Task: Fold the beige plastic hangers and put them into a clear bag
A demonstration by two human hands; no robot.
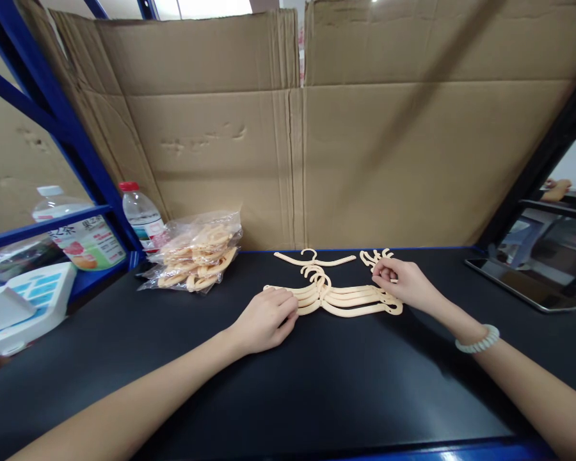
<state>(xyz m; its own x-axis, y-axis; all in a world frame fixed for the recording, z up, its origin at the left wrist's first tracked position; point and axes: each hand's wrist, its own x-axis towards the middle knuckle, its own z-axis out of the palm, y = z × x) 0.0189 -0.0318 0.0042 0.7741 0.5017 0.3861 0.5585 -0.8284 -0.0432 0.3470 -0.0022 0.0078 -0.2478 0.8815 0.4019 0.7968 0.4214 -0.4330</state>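
A stack of cream plastic clothes hangers [350, 312] lies on the black table, hooks pointing away from me. My left hand [267, 320] is closed over the left ends of these hangers, fingers curled and partly hidden. Behind the stack, a single hanger [336, 262] lies apart. Small cream hook-like pieces [368, 257] are heaped at the back right. My right hand [406, 282] is beside them, above the right end of the stack, with its fingers pinched together. Whatever is between those fingertips, if anything, cannot be made out.
Clear plastic bags of cream hangers [199, 256] lie at the back left beside a red-capped bottle [143, 216]. A larger bottle [89, 237] and a white-and-blue device [38, 294] stand farther left. A flat tablet-like object [518, 285] lies right. Cardboard [388, 160] walls the back.
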